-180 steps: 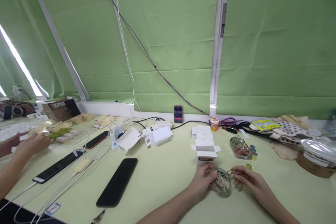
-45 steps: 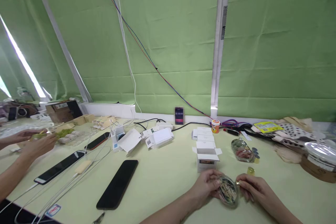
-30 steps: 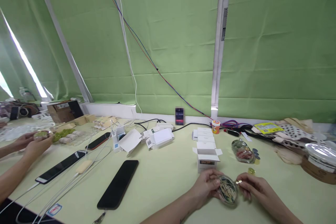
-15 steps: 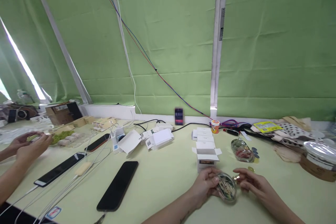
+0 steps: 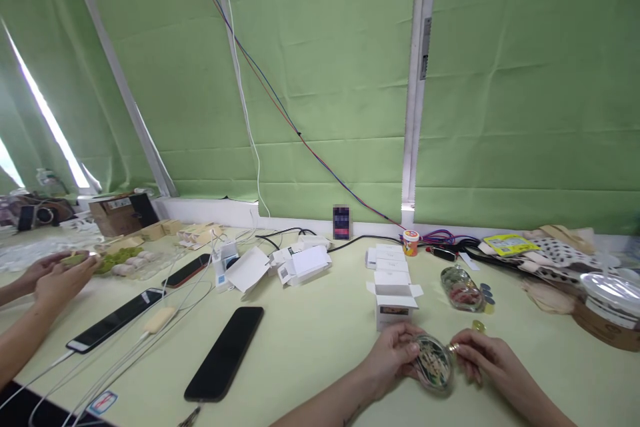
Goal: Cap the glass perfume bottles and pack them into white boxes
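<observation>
My left hand point(image 5: 395, 357) is closed around the edge of a round clear bottle point(image 5: 433, 365) with pale and green bits inside, tilted above the table. At the bottle's right side is a small gold neck or cap point(image 5: 453, 348). The thumb and index finger of my right hand point(image 5: 483, 353) pinch that gold part. Just behind my left hand stands an open white box point(image 5: 394, 313) with its flaps spread. Farther back and right lies another clear round container point(image 5: 461, 288) with reddish contents, beside several small dark and yellow discs point(image 5: 486, 295).
A black phone point(image 5: 225, 353) lies left of my arm, with cables and more phones beyond. Loose white boxes point(image 5: 305, 263) lie mid-table. An orange tub point(image 5: 411, 243) stands near the wall; a lidded bowl point(image 5: 607, 310) sits at right. Another person's hands point(image 5: 63, 280) work at far left.
My right hand has gone from loosely curled fingers to a tighter pinch at the gold part. The bottle has shifted slightly right and down. The camera view has moved a little.
</observation>
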Motion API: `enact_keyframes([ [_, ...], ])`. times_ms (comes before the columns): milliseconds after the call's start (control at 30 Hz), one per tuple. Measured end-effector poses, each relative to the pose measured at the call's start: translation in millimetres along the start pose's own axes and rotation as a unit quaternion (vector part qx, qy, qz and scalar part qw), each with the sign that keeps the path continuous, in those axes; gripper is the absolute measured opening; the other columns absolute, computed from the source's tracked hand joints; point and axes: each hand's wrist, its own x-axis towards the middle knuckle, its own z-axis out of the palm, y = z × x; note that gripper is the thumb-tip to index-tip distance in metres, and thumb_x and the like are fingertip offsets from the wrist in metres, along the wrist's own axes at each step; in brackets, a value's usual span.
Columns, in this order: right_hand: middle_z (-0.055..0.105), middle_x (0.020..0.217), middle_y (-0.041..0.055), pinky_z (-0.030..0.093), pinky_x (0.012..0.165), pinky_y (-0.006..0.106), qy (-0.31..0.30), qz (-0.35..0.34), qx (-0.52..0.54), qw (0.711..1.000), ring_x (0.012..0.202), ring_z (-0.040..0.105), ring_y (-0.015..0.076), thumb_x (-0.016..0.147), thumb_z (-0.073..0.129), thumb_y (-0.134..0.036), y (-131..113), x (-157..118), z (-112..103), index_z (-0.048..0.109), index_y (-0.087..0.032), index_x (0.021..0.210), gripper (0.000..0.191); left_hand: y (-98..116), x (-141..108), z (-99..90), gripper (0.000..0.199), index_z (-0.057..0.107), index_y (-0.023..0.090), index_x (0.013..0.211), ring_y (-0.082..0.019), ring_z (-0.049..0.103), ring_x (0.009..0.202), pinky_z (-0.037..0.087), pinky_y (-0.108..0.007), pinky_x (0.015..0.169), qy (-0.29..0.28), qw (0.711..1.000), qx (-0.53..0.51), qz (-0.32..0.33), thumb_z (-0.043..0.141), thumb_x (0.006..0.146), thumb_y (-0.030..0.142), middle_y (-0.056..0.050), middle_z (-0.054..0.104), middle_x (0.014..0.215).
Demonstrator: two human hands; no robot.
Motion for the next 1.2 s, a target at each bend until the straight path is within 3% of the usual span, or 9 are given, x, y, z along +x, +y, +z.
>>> enact_keyframes([
  [200, 0.071, 0.077, 0.0044, 0.053, 0.056, 0.028, 0.032, -0.022, 0.003, 0.999, 0.061, 0.064, 0.0193, 0.080, 0.060, -0.055, -9, -2, -3, 0.066, -0.023, 0.104, 0.040, 2, 0, -0.6, 0.046, 0.068, 0.013, 0.095, -0.015, 0.064, 0.066, 0.055, -0.024, 0.052, -0.006, 1.000, -0.005, 0.003, 0.087, 0.058, 0.034, -0.008, 0.067, 0.089],
  [267, 0.072, 0.082, 0.0062, 0.054, 0.061, 0.029, 0.033, -0.033, -0.022, 0.999, 0.068, 0.066, 0.0218, 0.080, 0.061, -0.053, -13, -2, -3, 0.067, -0.023, 0.100, 0.037, 2, 0, -1.1, 0.047, 0.068, 0.013, 0.095, -0.015, 0.064, 0.066, 0.055, -0.024, 0.052, -0.003, 1.000, -0.007, 0.001, 0.087, 0.058, 0.035, -0.008, 0.067, 0.089],
  [367, 0.071, 0.077, 0.0050, 0.053, 0.063, 0.027, 0.031, -0.046, -0.065, 0.996, 0.069, 0.065, 0.0210, 0.083, 0.058, -0.051, -19, -3, -3, 0.070, -0.023, 0.089, 0.031, 1, 1, -2.2, 0.047, 0.067, 0.013, 0.093, -0.015, 0.064, 0.065, 0.055, -0.025, 0.052, -0.005, 1.000, -0.010, 0.002, 0.088, 0.057, 0.035, -0.007, 0.067, 0.087],
  [533, 0.064, 0.060, 0.0011, 0.050, 0.052, 0.025, 0.011, -0.011, -0.048, 0.999, 0.054, 0.060, 0.0178, 0.083, 0.055, -0.056, -16, -2, -1, 0.069, -0.022, 0.084, 0.037, -4, 3, -4.3, 0.044, 0.067, 0.012, 0.093, -0.016, 0.064, 0.066, 0.053, -0.024, 0.052, -0.018, 1.000, -0.014, 0.009, 0.087, 0.059, 0.032, -0.008, 0.068, 0.087],
  [800, 0.065, 0.063, 0.0012, 0.049, 0.050, 0.024, 0.008, -0.010, -0.065, 0.998, 0.053, 0.060, 0.0167, 0.085, 0.051, -0.059, -11, -2, -3, 0.070, -0.022, 0.086, 0.041, -4, 2, -4.2, 0.042, 0.067, 0.012, 0.094, -0.017, 0.065, 0.068, 0.053, -0.025, 0.054, -0.021, 1.000, -0.019, 0.009, 0.086, 0.061, 0.029, -0.008, 0.068, 0.089],
  [900, 0.067, 0.065, 0.0018, 0.051, 0.054, 0.027, 0.042, -0.039, -0.122, 0.991, 0.055, 0.061, 0.0185, 0.088, 0.046, -0.056, -14, -3, -9, 0.070, -0.024, 0.093, 0.040, -3, 2, -4.1, 0.042, 0.067, 0.012, 0.095, -0.016, 0.065, 0.066, 0.053, -0.025, 0.054, -0.020, 1.000, -0.018, 0.006, 0.086, 0.062, 0.030, -0.008, 0.068, 0.088],
  [1067, 0.070, 0.095, 0.0083, 0.051, 0.078, 0.033, 0.188, -0.091, -0.255, 0.944, 0.090, 0.066, 0.0270, 0.090, 0.043, -0.053, -13, -2, -29, 0.065, -0.025, 0.090, 0.035, -3, 3, -4.9, 0.041, 0.067, 0.013, 0.095, -0.015, 0.064, 0.064, 0.053, -0.026, 0.057, -0.026, 0.999, -0.020, 0.007, 0.085, 0.062, 0.029, -0.007, 0.068, 0.087],
  [1133, 0.068, 0.095, 0.0081, 0.051, 0.075, 0.033, 0.234, -0.081, -0.290, 0.924, 0.090, 0.066, 0.0272, 0.090, 0.041, -0.053, -7, -1, -37, 0.063, -0.025, 0.090, 0.036, -4, 3, -5.2, 0.041, 0.067, 0.013, 0.096, -0.016, 0.065, 0.065, 0.053, -0.026, 0.057, -0.032, 0.999, -0.020, 0.012, 0.085, 0.063, 0.030, -0.007, 0.068, 0.088],
  [1200, 0.065, 0.095, 0.0071, 0.052, 0.068, 0.033, 0.235, -0.048, -0.320, 0.916, 0.085, 0.068, 0.0260, 0.090, 0.039, -0.053, 0, 1, -41, 0.063, -0.026, 0.092, 0.036, -4, 3, -5.3, 0.041, 0.067, 0.013, 0.096, -0.016, 0.065, 0.066, 0.054, -0.026, 0.057, -0.033, 0.999, -0.020, 0.013, 0.085, 0.063, 0.030, -0.007, 0.068, 0.088],
])
